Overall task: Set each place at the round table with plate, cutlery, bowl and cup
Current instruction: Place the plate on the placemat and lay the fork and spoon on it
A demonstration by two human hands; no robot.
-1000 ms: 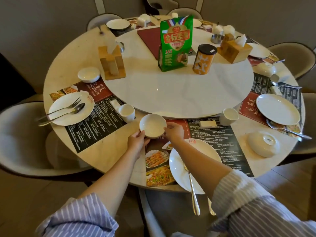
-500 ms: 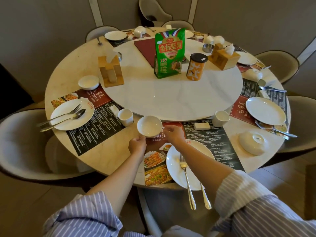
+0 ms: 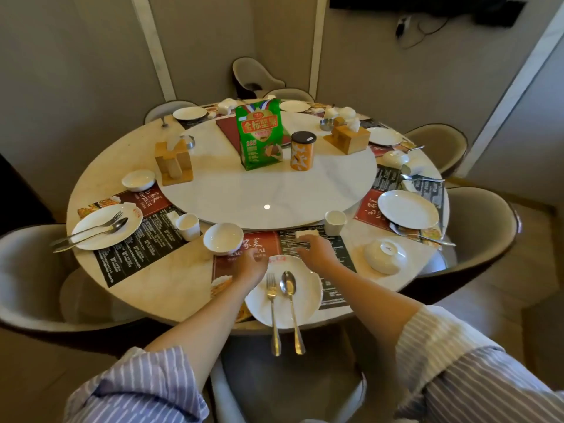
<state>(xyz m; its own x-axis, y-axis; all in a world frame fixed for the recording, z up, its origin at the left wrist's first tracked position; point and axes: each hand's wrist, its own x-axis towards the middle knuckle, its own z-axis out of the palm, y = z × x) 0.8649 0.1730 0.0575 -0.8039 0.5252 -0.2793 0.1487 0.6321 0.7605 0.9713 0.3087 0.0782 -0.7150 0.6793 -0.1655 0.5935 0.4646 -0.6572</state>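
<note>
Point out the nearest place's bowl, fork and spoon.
White round bowl (image 3: 222, 238), head view, inner hollow.
Silver metal fork (image 3: 271, 290), head view, tines on plate.
Silver metal spoon (image 3: 287, 283), head view, its bowl.

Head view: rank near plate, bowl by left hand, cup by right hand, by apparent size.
1. near plate, clearly largest
2. bowl
3. cup, smallest; it sits slightly farther from the camera, but the gap looks real.

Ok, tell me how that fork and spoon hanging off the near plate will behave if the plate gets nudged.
The fork and spoon look like smooth metal, so they would probably slide on the glossy plate. Their handles overhang the table edge, so a nudge could tip them off. They are likely stiff and heavy enough to clatter.
</note>
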